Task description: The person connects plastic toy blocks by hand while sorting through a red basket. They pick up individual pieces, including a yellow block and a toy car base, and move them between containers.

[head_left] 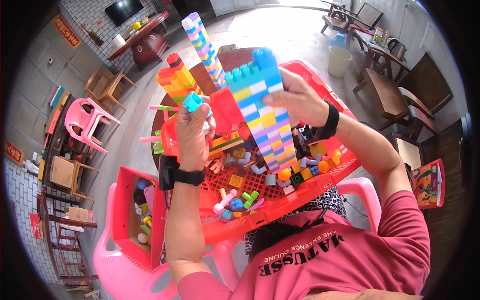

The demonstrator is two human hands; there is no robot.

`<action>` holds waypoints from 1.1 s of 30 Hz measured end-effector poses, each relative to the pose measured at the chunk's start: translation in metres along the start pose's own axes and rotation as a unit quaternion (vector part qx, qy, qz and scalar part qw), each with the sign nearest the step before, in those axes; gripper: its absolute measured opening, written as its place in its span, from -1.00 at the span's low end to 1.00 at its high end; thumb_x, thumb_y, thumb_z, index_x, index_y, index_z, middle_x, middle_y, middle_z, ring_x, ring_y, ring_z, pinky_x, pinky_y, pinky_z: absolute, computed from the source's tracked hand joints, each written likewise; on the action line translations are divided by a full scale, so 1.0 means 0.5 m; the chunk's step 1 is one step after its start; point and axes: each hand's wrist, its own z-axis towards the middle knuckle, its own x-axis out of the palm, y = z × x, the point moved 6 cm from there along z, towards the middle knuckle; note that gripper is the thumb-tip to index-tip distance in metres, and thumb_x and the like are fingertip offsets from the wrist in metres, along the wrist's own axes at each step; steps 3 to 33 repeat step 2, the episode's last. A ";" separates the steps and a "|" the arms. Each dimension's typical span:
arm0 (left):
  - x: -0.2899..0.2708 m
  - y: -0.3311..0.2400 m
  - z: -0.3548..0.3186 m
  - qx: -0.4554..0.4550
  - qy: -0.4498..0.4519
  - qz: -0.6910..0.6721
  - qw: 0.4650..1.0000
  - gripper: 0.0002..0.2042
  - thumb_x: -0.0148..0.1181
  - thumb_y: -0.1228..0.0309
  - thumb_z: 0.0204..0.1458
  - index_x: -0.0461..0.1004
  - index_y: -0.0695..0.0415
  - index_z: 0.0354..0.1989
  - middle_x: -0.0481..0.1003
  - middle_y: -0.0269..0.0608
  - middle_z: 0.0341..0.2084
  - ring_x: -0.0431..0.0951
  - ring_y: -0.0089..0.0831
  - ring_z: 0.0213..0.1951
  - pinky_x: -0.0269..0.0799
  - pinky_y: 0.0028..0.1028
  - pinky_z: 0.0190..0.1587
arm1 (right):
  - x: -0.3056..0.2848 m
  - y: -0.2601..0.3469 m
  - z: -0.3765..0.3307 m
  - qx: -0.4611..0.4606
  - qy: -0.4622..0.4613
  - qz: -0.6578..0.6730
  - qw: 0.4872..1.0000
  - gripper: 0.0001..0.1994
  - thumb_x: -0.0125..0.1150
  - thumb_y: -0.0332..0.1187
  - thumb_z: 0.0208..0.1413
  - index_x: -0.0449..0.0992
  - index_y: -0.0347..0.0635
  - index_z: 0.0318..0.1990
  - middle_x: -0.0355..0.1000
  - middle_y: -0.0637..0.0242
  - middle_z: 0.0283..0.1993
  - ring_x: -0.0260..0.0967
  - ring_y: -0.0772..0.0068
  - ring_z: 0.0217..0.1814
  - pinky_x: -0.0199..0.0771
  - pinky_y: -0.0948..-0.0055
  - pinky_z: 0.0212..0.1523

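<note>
My right hand (302,100) is wrapped around the upper part of a tall building-block tower (268,131). Pastel yellow, blue, purple and pink blocks make up its length, with turquoise and blue blocks at the top. The tower leans, its lower end down over the red plastic basket (265,216). Left of the tower's top, my left hand (194,130) pinches a turquoise building block (193,102) between thumb and fingers. Something pale shows in that palm, too small to make out. The block and the tower are apart.
Loose toy pieces, including an orange block (236,181) and green connector (250,199), lie in the basket. Behind it stand a red-yellow block tower (180,75) and a tall pastel tower (204,50). A red box (125,210) of toys rests on a pink chair (107,267) at left.
</note>
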 end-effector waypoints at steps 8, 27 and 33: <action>-0.002 -0.013 -0.002 0.020 -0.001 0.048 0.999 -0.65 0.25 0.19 0.07 0.39 0.09 -0.05 0.46 -0.34 -0.48 0.46 -0.63 -0.57 0.29 -0.70 -0.64 | 0.011 -0.014 -0.007 -0.032 0.028 -0.054 0.998 -0.51 0.23 -0.37 0.11 0.25 -0.29 0.16 0.40 0.33 -0.06 0.30 0.58 0.00 0.32 0.50 0.07; -0.002 -0.013 -0.002 0.020 -0.001 0.048 0.999 -0.65 0.25 0.19 0.07 0.39 0.09 -0.05 0.46 -0.34 -0.48 0.46 -0.63 -0.57 0.29 -0.70 -0.64 | 0.011 -0.014 -0.007 -0.032 0.028 -0.054 0.998 -0.51 0.23 -0.37 0.11 0.25 -0.29 0.16 0.40 0.33 -0.06 0.30 0.58 0.00 0.32 0.50 0.07; -0.002 -0.013 -0.002 0.020 -0.001 0.048 0.999 -0.65 0.25 0.19 0.07 0.39 0.09 -0.05 0.46 -0.34 -0.48 0.46 -0.63 -0.57 0.29 -0.70 -0.64 | 0.011 -0.014 -0.007 -0.032 0.028 -0.054 0.998 -0.51 0.23 -0.37 0.11 0.25 -0.29 0.16 0.40 0.33 -0.06 0.30 0.58 0.00 0.32 0.50 0.07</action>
